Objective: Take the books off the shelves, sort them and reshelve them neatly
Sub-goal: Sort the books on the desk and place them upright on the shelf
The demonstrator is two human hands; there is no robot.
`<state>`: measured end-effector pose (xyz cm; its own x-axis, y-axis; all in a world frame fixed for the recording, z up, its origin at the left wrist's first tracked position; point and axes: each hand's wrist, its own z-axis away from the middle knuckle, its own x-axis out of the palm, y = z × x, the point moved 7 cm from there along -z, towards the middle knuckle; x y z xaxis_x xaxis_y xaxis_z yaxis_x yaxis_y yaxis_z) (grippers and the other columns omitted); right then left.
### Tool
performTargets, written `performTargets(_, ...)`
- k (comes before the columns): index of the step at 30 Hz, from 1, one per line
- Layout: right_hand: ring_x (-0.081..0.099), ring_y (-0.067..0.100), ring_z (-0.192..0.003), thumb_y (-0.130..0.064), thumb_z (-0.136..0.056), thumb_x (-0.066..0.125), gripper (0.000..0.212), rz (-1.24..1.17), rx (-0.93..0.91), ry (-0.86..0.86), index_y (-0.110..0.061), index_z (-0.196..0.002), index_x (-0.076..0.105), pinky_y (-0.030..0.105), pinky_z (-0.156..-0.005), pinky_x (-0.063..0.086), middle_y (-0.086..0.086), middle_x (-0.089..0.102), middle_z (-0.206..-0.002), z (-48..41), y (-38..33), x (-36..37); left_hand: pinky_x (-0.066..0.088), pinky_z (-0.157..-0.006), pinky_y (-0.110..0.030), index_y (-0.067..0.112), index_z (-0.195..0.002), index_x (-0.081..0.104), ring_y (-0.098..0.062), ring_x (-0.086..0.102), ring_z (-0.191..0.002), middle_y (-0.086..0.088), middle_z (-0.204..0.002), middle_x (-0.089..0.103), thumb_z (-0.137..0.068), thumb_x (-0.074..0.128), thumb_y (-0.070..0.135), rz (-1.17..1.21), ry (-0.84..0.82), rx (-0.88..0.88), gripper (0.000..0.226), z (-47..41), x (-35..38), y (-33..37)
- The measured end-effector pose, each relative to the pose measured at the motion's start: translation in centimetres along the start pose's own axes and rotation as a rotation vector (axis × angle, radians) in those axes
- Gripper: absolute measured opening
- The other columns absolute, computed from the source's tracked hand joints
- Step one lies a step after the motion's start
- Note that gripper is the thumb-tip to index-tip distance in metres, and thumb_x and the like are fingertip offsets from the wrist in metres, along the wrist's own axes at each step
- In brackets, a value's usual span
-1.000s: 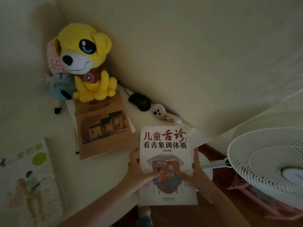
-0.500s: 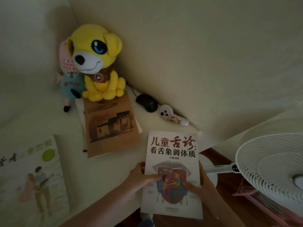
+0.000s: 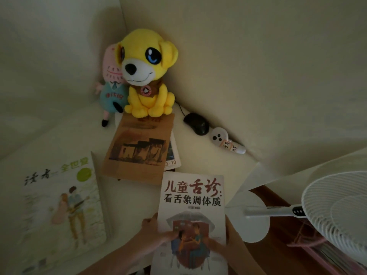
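Two grips clamped on white book [image 3: 191, 211], left hand [image 3: 154, 232] and right hand [image 3: 231, 242] at opposite edges

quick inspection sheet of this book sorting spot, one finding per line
surface: pale top, dimly lit
job's things: white book in hand; brown book flat over a magazine; illustrated book at left
clutter: yellow plush dog sits at the brown book's far end; pink doll beside it; black mouse; white gadget
grippers: left hand and right hand grip the white book's side edges
cables: mouse cord runs behind the dog
surroundings: cream walls meeting in a corner; white fan at right
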<state>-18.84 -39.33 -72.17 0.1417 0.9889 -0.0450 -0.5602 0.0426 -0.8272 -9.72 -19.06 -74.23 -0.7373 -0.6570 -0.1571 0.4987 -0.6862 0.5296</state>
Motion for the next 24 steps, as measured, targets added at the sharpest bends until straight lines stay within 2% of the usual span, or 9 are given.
performTargets(2,0.062,-0.002,-0.106,-0.03,-0.064,0.087,0.088,0.04,-0.018,-0.005,-0.023,-0.137,0.039,0.019,-0.08,0.053,-0.011,0.062,-0.122,0.6,0.2,0.2,0.042,-0.103,-0.037,0.037,-0.117,0.031,-0.021,0.037,-0.118,0.0,-0.119,0.032,-0.047,0.068,0.061,0.006,0.012,0.014,0.083,0.8,0.1,-0.2)
performTargets(5,0.055,-0.013,-0.108,-0.065,-0.042,0.084,0.107,0.044,-0.006,0.022,-0.031,-0.131,0.037,0.012,-0.087,0.047,-0.027,0.061,-0.118,1.5,0.2,-0.1,0.039,-0.104,-0.03,0.035,-0.119,0.028,-0.017,0.034,-0.113,-0.001,-0.118,0.03,-0.061,0.072,0.05,0.002,0.012,0.025,0.074,1.5,1.1,-0.7)
performTargets(7,0.047,-0.028,-0.101,-0.053,-0.05,0.087,0.098,0.093,-0.003,-0.028,-0.028,-0.126,0.031,0.012,-0.094,0.043,-0.035,0.058,-0.112,1.5,-0.3,0.2,0.043,-0.089,-0.012,0.032,-0.117,0.026,-0.014,0.031,-0.108,0.0,-0.117,0.03,-0.074,0.073,0.041,-0.008,0.007,0.03,0.064,2.1,1.8,-1.0)
performTargets(9,0.054,-0.017,-0.103,-0.045,-0.054,0.088,0.094,0.084,0.043,-0.06,-0.023,-0.128,0.035,0.022,-0.099,0.044,-0.02,0.055,-0.119,1.6,-0.3,0.3,0.043,-0.077,-0.003,0.028,-0.118,0.029,-0.014,0.032,-0.106,-0.002,-0.12,0.031,-0.076,0.073,0.039,0.005,0.03,0.027,0.062,2.1,2.1,-0.8)
performTargets(12,0.059,0.006,-0.109,-0.061,-0.032,0.088,0.115,0.108,0.048,0.07,-0.024,-0.132,0.044,0.025,-0.084,0.053,-0.001,0.058,-0.126,1.0,-0.3,-1.5,0.045,-0.099,-0.031,0.028,-0.115,0.036,-0.021,0.045,-0.112,-0.002,-0.115,0.033,-0.053,0.08,0.051,0.087,0.055,-0.01,0.079,0.8,1.9,0.5)
performTargets(15,0.062,0.007,-0.098,-0.071,-0.017,0.084,0.118,0.106,0.065,0.142,-0.025,-0.121,0.053,0.02,-0.065,0.053,-0.005,0.064,-0.113,-0.1,-1.5,-3.4,0.048,-0.096,-0.034,0.026,-0.122,0.045,-0.019,0.047,-0.113,0.0,-0.121,0.04,-0.054,0.078,0.057,0.037,0.043,0.035,0.081,-1.2,2.0,3.5)
performTargets(18,0.07,0.003,-0.078,-0.064,-0.021,0.088,0.099,0.089,0.021,0.151,-0.026,-0.108,0.058,0.018,-0.055,0.053,-0.008,0.072,-0.094,-1.3,-3.8,-5.0,0.047,-0.097,-0.035,0.031,-0.124,0.046,-0.02,0.046,-0.115,-0.001,-0.126,0.043,-0.031,0.069,0.074,0.012,0.024,0.063,0.105,-3.1,2.5,6.0)
performTargets(21,0.072,0.01,-0.077,-0.031,-0.055,0.087,0.072,-0.01,0.079,0.135,-0.017,-0.119,0.056,0.024,-0.055,0.056,-0.004,0.072,-0.094,-2.1,-4.0,-6.2,0.048,-0.085,-0.03,0.029,-0.13,0.039,-0.024,0.039,-0.121,-0.004,-0.13,0.041,-0.047,0.068,0.068,-0.026,0.046,0.079,0.096,-3.6,3.2,7.7)
performTargets(24,0.072,0.021,-0.084,-0.058,-0.023,0.091,0.106,0.053,0.114,0.176,-0.021,-0.116,0.057,0.034,-0.061,0.059,0.001,0.074,-0.097,-2.4,-3.2,-7.9,0.05,-0.083,-0.029,0.027,-0.128,0.039,-0.024,0.044,-0.121,-0.002,-0.126,0.046,-0.062,0.068,0.064,-0.032,0.008,0.155,0.081,-3.6,3.7,9.0)
